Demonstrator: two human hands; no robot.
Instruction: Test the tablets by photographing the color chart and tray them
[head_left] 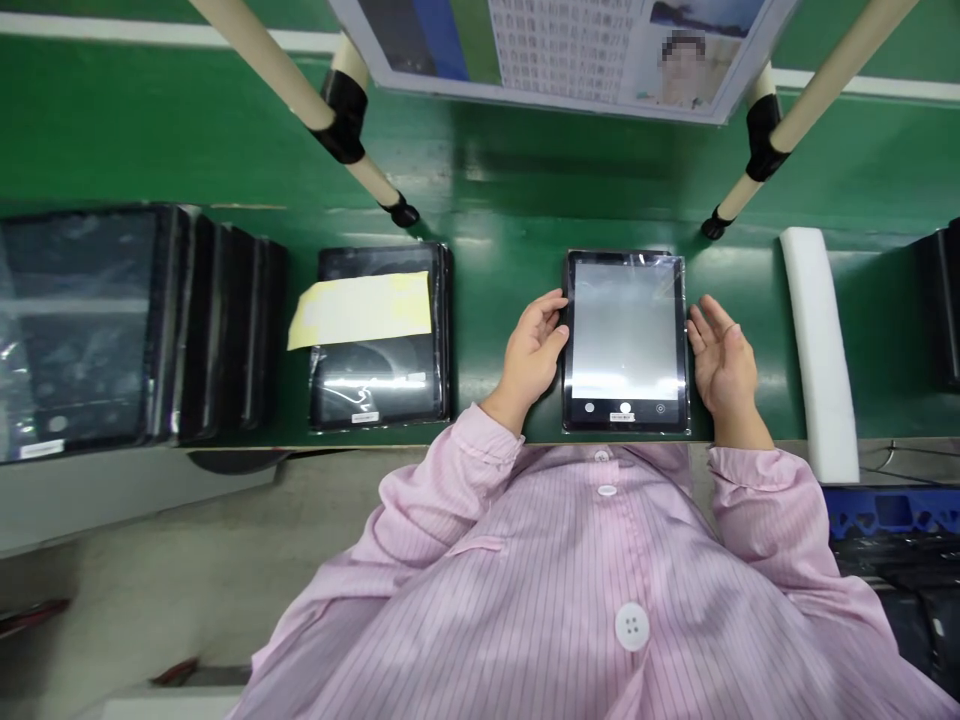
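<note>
In front of me a black-framed tablet [625, 330] in clear film lies flat, its screen lit pale grey with round icons along the bottom. A dark edge shows behind its top, perhaps another tablet underneath. My left hand [532, 352] is at its left edge, fingertips touching or almost touching the frame, thumb apart from the fingers. Just off the right edge, my right hand [724, 360] is open, palm turned up and inward, fingers slightly bent. Neither hand grips the tablet. To the left, a small stack of dark tablets [375, 395] carries a yellow-edged paper [364, 310].
Several filmed tablets [82, 320] lean in a row at the far left of the green table [495, 245]. A white foam strip [819, 350] lies at right, overhanging the front edge. A sign [570, 50] on beige poles stands ahead. A blue crate [892, 512] sits below right.
</note>
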